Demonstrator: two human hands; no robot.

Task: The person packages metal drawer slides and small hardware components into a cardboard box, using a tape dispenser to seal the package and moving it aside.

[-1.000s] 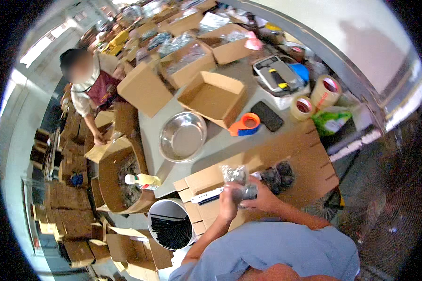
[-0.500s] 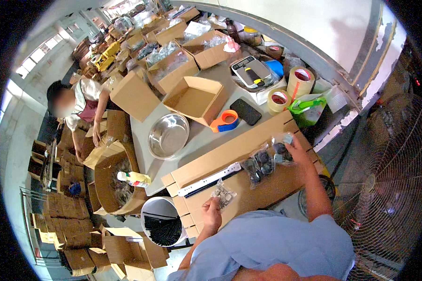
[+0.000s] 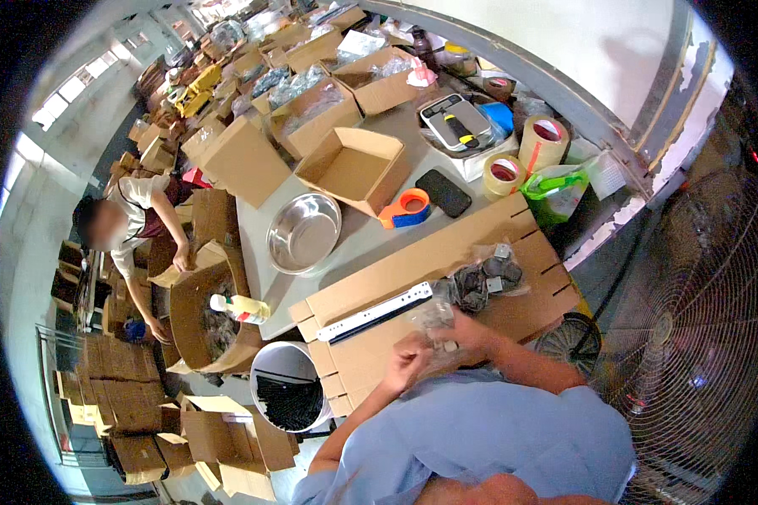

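A clear plastic bag of small pale parts (image 3: 430, 317) is held between both hands, close to my body over the flat cardboard (image 3: 379, 364). My left hand (image 3: 408, 358) is closed at the bag's near left side. My right hand (image 3: 467, 333) grips its right side, the fingers partly hidden by the plastic. Just beyond my hands lie clear bags of dark round parts with small grey pieces (image 3: 483, 282). To their left, a white slotted rail (image 3: 377, 312) lies on the cardboard beside a thin dark strip.
Beyond the cardboard are a steel bowl (image 3: 304, 233), an open carton (image 3: 351, 168), an orange-and-blue tape dispenser (image 3: 407, 207), a phone (image 3: 443, 194) and tape rolls (image 3: 503, 173). At left, a co-worker (image 3: 135, 223) reaches into a box. A white bucket (image 3: 288, 391) holds black strips; a fan (image 3: 691, 328) stands right.
My right hand has left the bags of dark parts and come back toward my body, to the small bag. My left hand has moved right with that bag. The co-worker has leaned lower.
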